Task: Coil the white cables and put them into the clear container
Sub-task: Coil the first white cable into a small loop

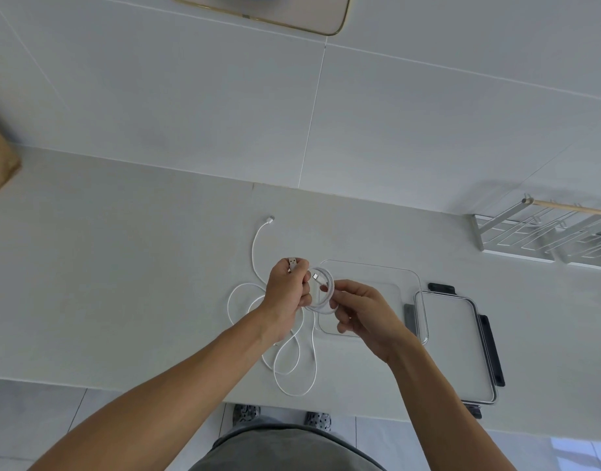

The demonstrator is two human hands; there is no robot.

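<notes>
My left hand (pixel 287 294) grips a small coil of white cable (pixel 323 305), with a USB plug poking out above the fingers. My right hand (pixel 358 311) pinches the same coil from the right side, and a second plug lies across the loop. Both hands hover over the left edge of the clear container (pixel 377 270), which stands open on the white counter. A second white cable (pixel 292 368) lies loose in wide loops on the counter beneath my left wrist, its far plug up at the back.
The container's lid (pixel 452 345), clear with dark clips, lies on the counter right of the container. A white wire rack (pixel 547 236) with a wooden bar stands at the back right. A brown object (pixel 0 158) sits at the far left. The counter's front edge runs just below the loose cable.
</notes>
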